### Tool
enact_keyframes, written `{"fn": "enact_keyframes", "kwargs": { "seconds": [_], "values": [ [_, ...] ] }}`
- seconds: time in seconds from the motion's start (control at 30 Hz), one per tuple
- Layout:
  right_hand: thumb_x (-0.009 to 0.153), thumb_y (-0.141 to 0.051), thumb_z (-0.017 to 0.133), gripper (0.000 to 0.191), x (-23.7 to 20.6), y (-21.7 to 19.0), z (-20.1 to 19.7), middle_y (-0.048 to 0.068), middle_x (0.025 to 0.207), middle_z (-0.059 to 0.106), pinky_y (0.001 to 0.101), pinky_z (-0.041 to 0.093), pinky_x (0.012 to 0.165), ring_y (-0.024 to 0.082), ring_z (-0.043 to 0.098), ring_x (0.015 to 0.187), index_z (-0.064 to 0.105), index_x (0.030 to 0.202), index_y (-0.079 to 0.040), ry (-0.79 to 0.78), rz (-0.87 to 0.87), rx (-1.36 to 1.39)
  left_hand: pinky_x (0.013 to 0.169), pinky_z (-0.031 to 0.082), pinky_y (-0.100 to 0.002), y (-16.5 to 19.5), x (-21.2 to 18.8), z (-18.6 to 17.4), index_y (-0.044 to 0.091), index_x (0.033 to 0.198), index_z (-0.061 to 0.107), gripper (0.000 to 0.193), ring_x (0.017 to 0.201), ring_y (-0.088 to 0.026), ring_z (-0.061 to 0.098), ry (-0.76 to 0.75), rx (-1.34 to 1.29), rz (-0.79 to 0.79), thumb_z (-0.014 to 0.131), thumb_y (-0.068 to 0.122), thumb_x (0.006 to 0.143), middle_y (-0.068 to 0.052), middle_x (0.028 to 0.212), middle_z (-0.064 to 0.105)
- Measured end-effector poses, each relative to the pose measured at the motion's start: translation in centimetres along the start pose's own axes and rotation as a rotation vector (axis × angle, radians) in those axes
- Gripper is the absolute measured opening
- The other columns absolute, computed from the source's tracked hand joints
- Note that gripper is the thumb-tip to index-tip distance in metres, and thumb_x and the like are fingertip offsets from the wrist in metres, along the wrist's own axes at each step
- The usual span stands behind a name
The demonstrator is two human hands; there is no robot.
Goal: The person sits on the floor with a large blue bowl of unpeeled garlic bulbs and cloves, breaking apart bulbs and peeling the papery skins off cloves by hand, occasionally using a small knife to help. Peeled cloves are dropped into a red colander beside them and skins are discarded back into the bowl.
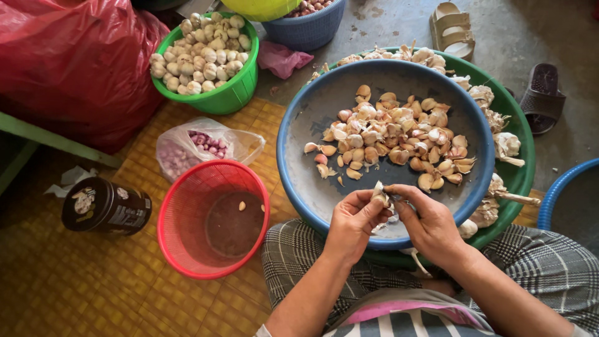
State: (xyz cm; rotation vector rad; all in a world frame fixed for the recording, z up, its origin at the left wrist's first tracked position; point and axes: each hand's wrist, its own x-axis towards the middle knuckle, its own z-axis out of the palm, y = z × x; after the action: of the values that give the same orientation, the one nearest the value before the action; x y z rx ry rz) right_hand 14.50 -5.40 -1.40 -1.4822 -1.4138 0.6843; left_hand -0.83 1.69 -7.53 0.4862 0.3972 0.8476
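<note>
My left hand (353, 221) and my right hand (429, 221) meet over the near rim of a wide blue basin (306, 125), both pinching one garlic clove (379, 193) between the fingertips. A pile of loose garlic cloves (399, 137) lies in the basin. The blue basin rests inside a larger green basin (523, 125) with whole garlic bulbs (505, 145) and dry skins along its right side. Left of my knee stands a red mesh basket (181, 206) holding one or two peeled cloves (241, 205).
A green basket (234, 93) full of garlic bulbs sits at the back, with a blue basket (309, 28) behind it. A plastic bag of small shallots (187, 150), a black jar on its side (106, 206), a red sack (75, 62), sandals (452, 28) and another blue rim (555, 187) surround me.
</note>
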Motion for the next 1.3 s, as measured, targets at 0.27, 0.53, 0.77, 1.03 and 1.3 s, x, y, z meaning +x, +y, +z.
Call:
{"fn": "enact_keyframes", "kwargs": {
  "seconds": [0.27,0.53,0.77,1.03,1.3],
  "values": [
    [0.103,-0.014,0.052,0.035,0.7,2.1,-1.2,0.001,0.074,0.056,0.0256,0.045,0.06,0.008,0.05,0.066,0.062,0.135,-0.007,0.033,0.268,0.135,0.09,0.06,-0.032,0.6,-0.3,0.5,0.001,0.118,0.067,0.021,0.095,-0.019,0.072,-0.027,0.001,-0.003,0.067,0.0,0.096,-0.012,0.107,0.074],
    [0.099,-0.015,0.053,0.046,-0.1,1.8,-1.8,0.0,0.078,0.054,0.0244,0.045,0.062,0.008,0.049,0.069,0.051,0.145,-0.006,-0.201,0.234,0.324,0.089,0.058,-0.03,0.6,0.1,0.4,0.0,0.125,0.067,0.028,0.094,-0.018,0.07,0.031,0.04,0.047,0.07,0.001,0.098,-0.012,0.111,0.072],
    [0.098,-0.014,0.058,0.036,0.2,1.3,-1.1,-0.001,0.075,0.055,0.0256,0.044,0.059,0.008,0.048,0.067,0.062,0.134,-0.01,-0.164,0.248,0.198,0.075,0.058,-0.028,0.5,0.3,-0.6,0.002,0.111,0.063,0.02,0.083,-0.018,0.072,0.039,0.072,0.05,0.073,0.0,0.094,-0.011,0.098,0.074],
    [0.099,-0.016,0.056,0.036,1.1,2.1,-0.6,0.002,0.069,0.059,0.0264,0.046,0.057,0.009,0.053,0.063,0.065,0.133,-0.012,-0.061,0.348,0.041,0.083,0.058,-0.029,0.4,0.1,-0.5,0.0,0.122,0.063,0.029,0.091,-0.02,0.072,-0.027,0.019,-0.017,0.068,0.0,0.093,-0.015,0.107,0.075],
    [0.1,-0.014,0.054,0.04,-0.2,1.7,-1.0,0.001,0.081,0.059,0.0266,0.049,0.064,0.009,0.055,0.072,0.055,0.139,-0.007,-0.148,0.211,0.26,0.092,0.059,-0.034,0.8,0.2,0.0,0.002,0.123,0.063,0.028,0.1,-0.022,0.071,0.006,-0.011,0.057,0.069,-0.002,0.096,-0.01,0.113,0.071]
  ]
}}
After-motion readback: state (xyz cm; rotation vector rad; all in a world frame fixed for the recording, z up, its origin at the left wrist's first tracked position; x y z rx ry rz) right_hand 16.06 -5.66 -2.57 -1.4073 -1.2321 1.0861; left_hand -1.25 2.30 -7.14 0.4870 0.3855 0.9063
